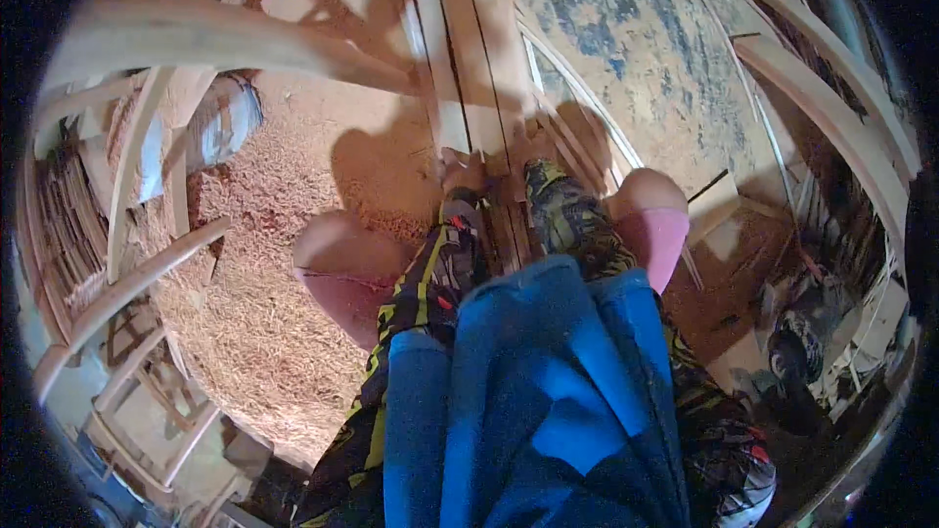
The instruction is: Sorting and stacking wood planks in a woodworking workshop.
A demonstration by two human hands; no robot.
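Observation:
Several long wooden strips (452, 49) lie side by side, running from the far edge down between my forearms. My left hand (463, 172) is closed at their left side, its fingers bent over the wood. On the right side my right hand (533, 147) grips them too, a little farther out; its fingertips are partly hidden in shadow. Both arms wear black, patterned sleeves (577, 210). The near part of the strips (505, 230) shows between my wrists, and a blue garment (528, 391) covers its nearest end.
Wood shavings (269, 323) cover the floor on the left. A large curved wooden piece (225, 34) crosses the upper left. More curved pieces (831, 103) lean at the right. Wooden frames (147, 381) stand at the lower left. Thin pale strips (577, 88) lie right of the bundle.

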